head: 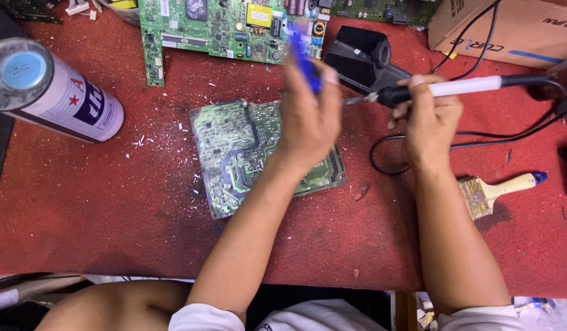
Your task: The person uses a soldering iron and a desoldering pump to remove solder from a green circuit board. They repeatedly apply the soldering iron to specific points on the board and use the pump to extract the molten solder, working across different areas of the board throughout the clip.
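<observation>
Two circuit boards lie on the red table (pixel 81 202): one grey-green board (pixel 234 153), one green board (pixel 222 24). The left hand (pixel 309 119) pinches a blue tool (pixel 306 55) over the grey-green board; the right hand (pixel 429 119) beside it grips one soldering iron (pixel 455 87).

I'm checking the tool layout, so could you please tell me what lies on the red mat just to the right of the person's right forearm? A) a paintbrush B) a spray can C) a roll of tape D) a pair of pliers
A: a paintbrush with a pale handle and blue tip lies on the red mat, right of the forearm of the right hand.

soldering iron (pixel 455 89): white shaft, black grip, level, tip left | blue tool (pixel 306 56): blurred, upright | circuit board (pixel 243 153): solder-side up, flat
</observation>
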